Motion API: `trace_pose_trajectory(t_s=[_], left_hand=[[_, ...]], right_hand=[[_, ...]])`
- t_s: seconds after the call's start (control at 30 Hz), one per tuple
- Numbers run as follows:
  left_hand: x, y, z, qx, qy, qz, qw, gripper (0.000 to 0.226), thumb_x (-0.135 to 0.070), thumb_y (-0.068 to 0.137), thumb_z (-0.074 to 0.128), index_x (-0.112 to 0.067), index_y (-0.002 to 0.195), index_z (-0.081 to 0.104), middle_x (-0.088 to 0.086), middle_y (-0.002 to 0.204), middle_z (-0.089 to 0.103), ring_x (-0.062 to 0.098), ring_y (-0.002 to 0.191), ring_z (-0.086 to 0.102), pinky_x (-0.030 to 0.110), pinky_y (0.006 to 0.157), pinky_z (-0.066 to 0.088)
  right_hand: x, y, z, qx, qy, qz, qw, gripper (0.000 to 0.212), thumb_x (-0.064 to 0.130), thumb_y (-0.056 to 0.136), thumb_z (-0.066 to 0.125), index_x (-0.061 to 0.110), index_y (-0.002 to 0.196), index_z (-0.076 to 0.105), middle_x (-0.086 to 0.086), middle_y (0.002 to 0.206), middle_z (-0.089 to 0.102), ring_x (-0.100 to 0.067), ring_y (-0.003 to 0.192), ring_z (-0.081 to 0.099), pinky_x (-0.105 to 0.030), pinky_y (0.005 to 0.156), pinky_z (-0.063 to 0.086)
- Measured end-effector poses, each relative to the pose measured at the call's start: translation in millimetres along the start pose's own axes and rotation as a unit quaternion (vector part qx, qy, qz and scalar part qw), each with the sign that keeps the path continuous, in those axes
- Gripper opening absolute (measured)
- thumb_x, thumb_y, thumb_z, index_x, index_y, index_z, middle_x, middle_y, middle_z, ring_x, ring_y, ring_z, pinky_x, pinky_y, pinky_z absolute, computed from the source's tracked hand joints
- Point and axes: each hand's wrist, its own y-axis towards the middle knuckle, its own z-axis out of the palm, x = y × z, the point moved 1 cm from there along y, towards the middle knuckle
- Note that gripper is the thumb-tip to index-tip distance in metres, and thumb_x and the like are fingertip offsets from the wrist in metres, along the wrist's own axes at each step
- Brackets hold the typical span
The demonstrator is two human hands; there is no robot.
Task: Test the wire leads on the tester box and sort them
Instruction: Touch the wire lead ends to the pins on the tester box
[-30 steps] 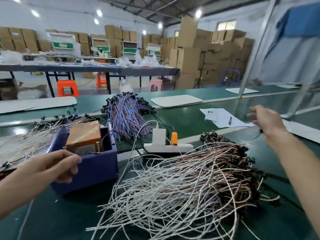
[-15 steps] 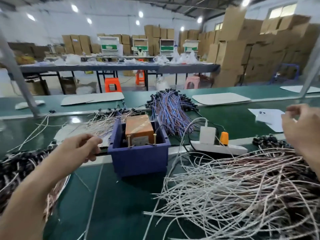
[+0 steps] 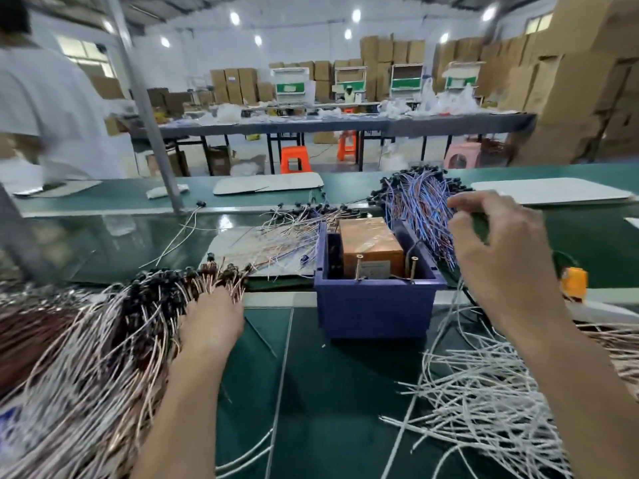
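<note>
Head view, tester box lengthwise away — left hand, right hand, grips unclear.

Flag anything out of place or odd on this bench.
One white lead stretches alone across the belt left of the bin, and two stray leads poke in at the bottom edge, apart from the piles. Nothing looks spilled or damaged; the tester sits inside the bin.

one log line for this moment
left hand: on left wire pile | right hand: raised right of tester box, grip unclear
</note>
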Motion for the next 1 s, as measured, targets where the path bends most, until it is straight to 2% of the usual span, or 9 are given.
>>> trace_pose_trajectory(t_s=[0.07, 0.2, 0.4, 0.53, 0.67, 0.73, 0.8, 0.9, 1.0], left_hand=[[-1, -1, 6, -0.031, 0.024, -0.015, 0.999, 0.033, -0.032, 0.104, 0.044, -0.009, 0.124, 0.054, 0.016, 0.128, 0.059, 0.035, 0.121, 0.052, 0.046, 0.1, 0.042], [0, -1, 13, -0.072, 0.061, -0.032, 0.995, 0.032, -0.028, 0.105, 0.041, -0.009, 0.125, 0.057, 0.012, 0.127, 0.06, 0.032, 0.121, 0.054, 0.043, 0.096, 0.045], [1, 3, 15, -0.09, 0.028, -0.04, 0.995, 0.032, -0.021, 0.102, 0.04, -0.006, 0.119, 0.063, 0.013, 0.122, 0.065, 0.032, 0.115, 0.057, 0.041, 0.091, 0.045], [3, 5, 9, -0.09, -0.072, -0.06, 0.992, 0.029, -0.026, 0.098, 0.043, -0.006, 0.109, 0.061, 0.014, 0.104, 0.067, 0.035, 0.099, 0.061, 0.04, 0.082, 0.048], [8, 10, -2, -0.073, -0.205, -0.078, 0.973, 0.018, -0.028, 0.096, 0.046, -0.013, 0.093, 0.055, 0.003, 0.079, 0.058, 0.021, 0.072, 0.053, 0.035, 0.068, 0.038], [9, 11, -9, -0.078, -0.263, -0.074, 0.959, 0.021, -0.027, 0.096, 0.047, -0.014, 0.081, 0.054, 0.003, 0.076, 0.059, 0.02, 0.068, 0.051, 0.035, 0.066, 0.037], [8, 13, -16, -0.088, -0.302, -0.069, 0.947, 0.024, -0.029, 0.096, 0.043, -0.011, 0.085, 0.054, 0.005, 0.077, 0.058, 0.025, 0.072, 0.052, 0.036, 0.07, 0.039], [3, 16, -29, -0.068, -0.423, -0.067, 0.901, 0.026, -0.029, 0.099, 0.035, -0.009, 0.098, 0.053, 0.01, 0.092, 0.061, 0.027, 0.085, 0.056, 0.042, 0.081, 0.05], [-9, 5, -49, 0.039, -0.591, -0.047, 0.804, 0.018, -0.022, 0.105, 0.032, -0.013, 0.106, 0.047, 0.014, 0.104, 0.069, 0.026, 0.093, 0.066, 0.045, 0.085, 0.058]], right_hand=[[11, -4, 10, 0.008, 0.023, -0.002, 1.0, 0.025, 0.027, 0.099, 0.049, 0.024, 0.118, 0.065, 0.004, 0.115, 0.063, -0.011, 0.109, 0.043, -0.047, 0.107, 0.038], [20, -15, 24, 0.015, 0.059, 0.005, 0.998, 0.026, 0.03, 0.098, 0.048, 0.027, 0.118, 0.065, 0.005, 0.116, 0.064, -0.02, 0.117, 0.048, -0.042, 0.1, 0.041], [21, -14, 33, 0.047, 0.079, 0.005, 0.996, 0.026, 0.032, 0.098, 0.047, 0.029, 0.116, 0.066, 0.006, 0.115, 0.064, -0.021, 0.115, 0.049, -0.037, 0.094, 0.039], [21, -17, 34, 0.053, 0.1, 0.01, 0.994, 0.027, 0.035, 0.097, 0.044, 0.032, 0.115, 0.064, 0.01, 0.112, 0.063, -0.016, 0.109, 0.048, -0.034, 0.091, 0.038], [21, -17, 33, 0.053, 0.127, 0.012, 0.99, 0.025, 0.035, 0.098, 0.044, 0.033, 0.114, 0.064, 0.011, 0.111, 0.064, -0.02, 0.102, 0.053, -0.04, 0.089, 0.045], [21, -17, 33, 0.052, 0.142, 0.012, 0.988, 0.021, 0.033, 0.1, 0.046, 0.036, 0.112, 0.063, 0.012, 0.109, 0.064, -0.022, 0.091, 0.056, -0.038, 0.08, 0.046], [20, -17, 34, 0.058, 0.159, 0.017, 0.985, 0.019, 0.032, 0.101, 0.047, 0.037, 0.111, 0.063, 0.012, 0.109, 0.065, -0.022, 0.085, 0.054, -0.036, 0.075, 0.045], [19, -19, 36, 0.07, 0.177, 0.024, 0.981, 0.018, 0.032, 0.101, 0.048, 0.038, 0.111, 0.062, 0.012, 0.108, 0.065, -0.021, 0.082, 0.049, -0.035, 0.072, 0.041], [19, -18, 35, 0.068, 0.19, 0.031, 0.979, 0.018, 0.03, 0.101, 0.048, 0.039, 0.109, 0.062, 0.016, 0.108, 0.065, -0.013, 0.08, 0.049, -0.032, 0.073, 0.04]])
